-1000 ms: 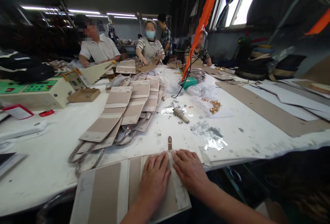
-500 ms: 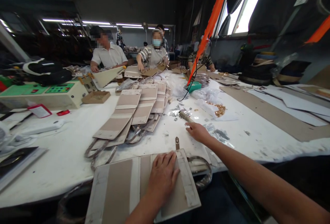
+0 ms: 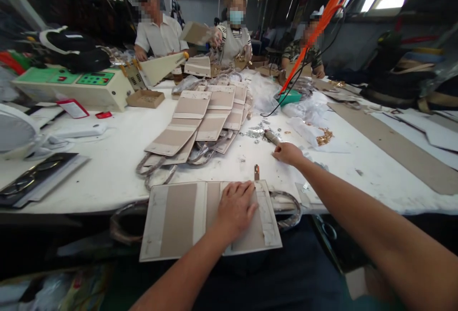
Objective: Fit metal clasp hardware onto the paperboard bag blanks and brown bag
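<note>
- No word, brand or number can be made out anywhere.
- Green keypad panel point(image 3: 93, 79) on the cream control box point(image 3: 119, 94), far left: small coloured markings, too tiny to read.
- White label point(image 3: 74, 36) on the black strapped bundle point(image 3: 86, 56) lying on that box: any lettering is lost in the blur.
- Red-edged card point(image 3: 73, 108) on the left, in front of the box: pale face, any print on it illegible.
- Beige folding panel point(image 3: 179, 215) at the near edge: faint dark marks on its pale end strip, not legible as characters.
</note>
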### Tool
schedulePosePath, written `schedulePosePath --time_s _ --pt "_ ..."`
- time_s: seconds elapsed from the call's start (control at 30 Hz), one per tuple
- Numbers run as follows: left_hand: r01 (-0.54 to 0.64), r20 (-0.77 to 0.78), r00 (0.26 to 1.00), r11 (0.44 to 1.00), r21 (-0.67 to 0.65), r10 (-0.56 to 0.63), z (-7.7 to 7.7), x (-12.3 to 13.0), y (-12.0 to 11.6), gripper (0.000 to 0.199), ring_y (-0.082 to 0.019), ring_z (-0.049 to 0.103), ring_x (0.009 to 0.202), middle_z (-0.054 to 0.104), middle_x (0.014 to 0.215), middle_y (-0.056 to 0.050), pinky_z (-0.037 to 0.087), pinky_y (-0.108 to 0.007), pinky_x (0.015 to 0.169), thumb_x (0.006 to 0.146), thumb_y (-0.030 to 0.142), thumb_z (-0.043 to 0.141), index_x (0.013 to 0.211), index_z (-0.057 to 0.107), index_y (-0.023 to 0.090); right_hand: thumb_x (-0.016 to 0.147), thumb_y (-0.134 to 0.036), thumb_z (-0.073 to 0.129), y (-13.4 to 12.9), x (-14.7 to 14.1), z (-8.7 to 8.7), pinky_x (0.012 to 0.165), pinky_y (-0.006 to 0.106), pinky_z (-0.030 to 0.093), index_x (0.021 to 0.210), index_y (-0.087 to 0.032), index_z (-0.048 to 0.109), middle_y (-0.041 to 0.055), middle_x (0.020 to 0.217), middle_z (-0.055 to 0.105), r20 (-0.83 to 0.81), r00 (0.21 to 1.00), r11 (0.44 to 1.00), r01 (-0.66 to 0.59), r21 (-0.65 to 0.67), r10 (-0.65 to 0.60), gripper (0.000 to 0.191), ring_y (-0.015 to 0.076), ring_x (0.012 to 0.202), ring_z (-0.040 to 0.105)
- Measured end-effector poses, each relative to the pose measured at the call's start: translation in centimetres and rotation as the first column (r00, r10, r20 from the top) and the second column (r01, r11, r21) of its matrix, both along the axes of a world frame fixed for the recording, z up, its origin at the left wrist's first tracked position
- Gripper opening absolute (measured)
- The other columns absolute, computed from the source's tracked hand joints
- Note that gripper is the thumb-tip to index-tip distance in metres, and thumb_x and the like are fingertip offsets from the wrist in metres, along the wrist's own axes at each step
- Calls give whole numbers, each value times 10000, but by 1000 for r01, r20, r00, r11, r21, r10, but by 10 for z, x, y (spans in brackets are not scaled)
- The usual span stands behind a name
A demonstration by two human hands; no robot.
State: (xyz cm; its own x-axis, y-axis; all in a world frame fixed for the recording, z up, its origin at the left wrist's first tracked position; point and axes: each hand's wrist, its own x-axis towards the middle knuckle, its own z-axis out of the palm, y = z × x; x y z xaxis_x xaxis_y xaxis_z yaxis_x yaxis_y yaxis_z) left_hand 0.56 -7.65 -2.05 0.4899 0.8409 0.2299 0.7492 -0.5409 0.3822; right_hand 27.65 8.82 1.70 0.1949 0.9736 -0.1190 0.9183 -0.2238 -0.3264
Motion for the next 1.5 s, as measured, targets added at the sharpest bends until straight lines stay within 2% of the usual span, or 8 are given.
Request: schedulePosePath --time_s 0.17,0.27,0.37,0.47,0.7,0.93,1.23,1.5 --pt "11 4 1000 1000 -13 -11 3 1 -1 553 -301 476 1370 549 1534 -41 346 -511 1188 965 367 604 1494 494 248 937 -303 622 -55 -13 9 635 253 499 1156 -124 730 83 891 761 -251 967 996 -18 82 38 302 174 747 702" --pt "11 1 1000 1000 -7 -11 2 1 -1 565 -306 467 1376 544 1538 -52 338 -508 1193 970 386 596 1502 488 230 955 -403 604 -120 -33 5 596 238 503 1378 -179 630 50 941 752 -537 836 987 -27 161 111 480 164 769 701" --pt "8 -8 1000 1000 -2 -8 3 2 -2 562 -309 463 1378 551 1529 -60 328 -502 1196 980 396 577 1505 485 221 866 -415 701 -176 -54 -6 641 273 517 1184 -179 758 39 870 753 -739 667 995 -30 93 89 400 189 778 680" --pt "10 -24 1000 1000 -6 -10 4 3 -2 551 -309 460 1380 544 1536 -66 329 -496 1194 987 382 560 1507 484 215 820 -400 724 -202 -69 -15 664 298 526 1039 -179 798 36 844 753 -740 670 998 -21 60 58 320 198 749 669" --pt "25 -32 999 999 -26 -26 7 1 -2 548 -299 458 1371 541 1537 -62 334 -488 1194 983 358 559 1504 488 204 810 -435 694 -198 -79 -19 587 301 537 1035 -176 766 17 676 725 -768 639 997 -24 -77 -44 351 192 587 657" --pt "31 -10 999 999 -40 -31 6 -1 -2 544 -290 445 1379 531 1544 -56 315 -483 1208 980 374 538 1499 491 217 850 -346 662 -196 -74 -27 831 346 521 938 -252 807 27 924 789 -479 853 976 -147 161 208 193 239 877 713" --pt "44 -6 999 998 -48 -44 6 0 -4 757 -321 420 1414 494 1578 -92 254 -492 1238 901 605 603 1517 472 185 857 -328 680 -195 -74 -36 825 339 493 976 -269 798 11 890 765 -383 899 969 -147 197 214 178 223 847 691" --pt "27 1 1000 997 -72 -27 4 0 0 751 -320 417 1432 490 1583 -77 260 -510 1245 899 604 615 1531 460 228 843 -295 674 -191 -74 -21 746 312 474 836 -259 788 9 833 757 -362 903 972 -190 141 229 120 213 807 678"
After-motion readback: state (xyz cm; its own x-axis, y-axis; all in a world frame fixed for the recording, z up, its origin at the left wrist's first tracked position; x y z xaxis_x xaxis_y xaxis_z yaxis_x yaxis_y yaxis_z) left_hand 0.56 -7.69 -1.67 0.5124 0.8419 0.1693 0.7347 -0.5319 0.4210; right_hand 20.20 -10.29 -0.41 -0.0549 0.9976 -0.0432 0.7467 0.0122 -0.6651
